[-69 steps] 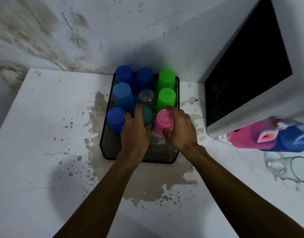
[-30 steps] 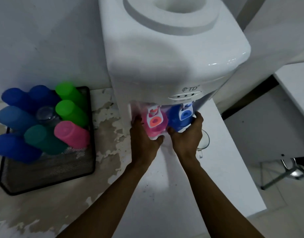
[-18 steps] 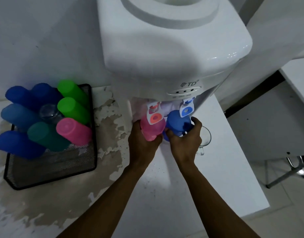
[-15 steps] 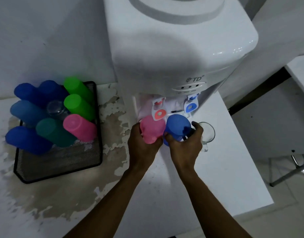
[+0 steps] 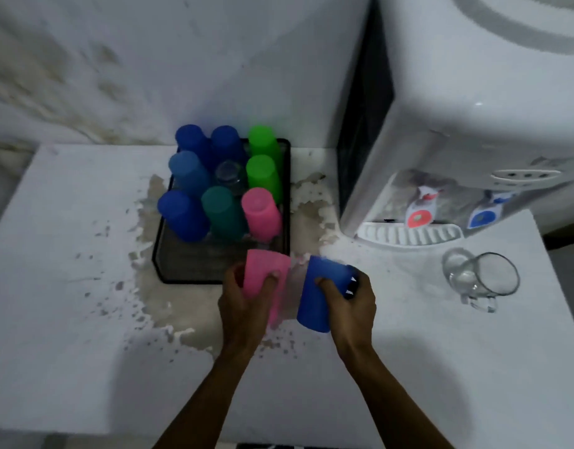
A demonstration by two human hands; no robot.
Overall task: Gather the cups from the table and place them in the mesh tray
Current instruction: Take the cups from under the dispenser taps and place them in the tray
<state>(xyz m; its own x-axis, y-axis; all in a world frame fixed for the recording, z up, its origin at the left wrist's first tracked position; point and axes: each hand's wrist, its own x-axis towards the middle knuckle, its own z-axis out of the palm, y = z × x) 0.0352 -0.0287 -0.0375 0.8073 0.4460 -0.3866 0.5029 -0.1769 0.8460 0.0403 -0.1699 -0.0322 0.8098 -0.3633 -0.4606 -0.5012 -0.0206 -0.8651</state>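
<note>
White table (image 5: 68, 286) with flaking, stained paint, white water dispenser (image 5: 473, 108) on its right end. Black mesh tray (image 5: 195, 273) at table centre, against the wall. Nine items upside down in it: four blue cups, one teal, two green, one pink, plus a clear glass in the middle. They fill the back three rows; the front strip nearest the person is bare mesh.

Left hand (image 5: 243, 306) wrapped around a pink cup (image 5: 264, 280), right hand (image 5: 350, 306) wrapped around a blue cup (image 5: 321, 293). Both cups carried side by side, just apart, over the table at the tray's near right corner. Pink cup overlaps that corner; blue sits right of it, outside the rim. Blurred, so exact tilt is unclear; long axes look roughly upright, leaning away from the person.

Key relation: free tray space lies ahead and left of both hands. Left hand is nearer, so pink likely lands first; blue needs a longer leftward shift.

Clear glass mug (image 5: 480, 280) on its side, right of the hands, near the dispenser's drip tray (image 5: 409, 234). Looks like the last item left on the table.
</note>
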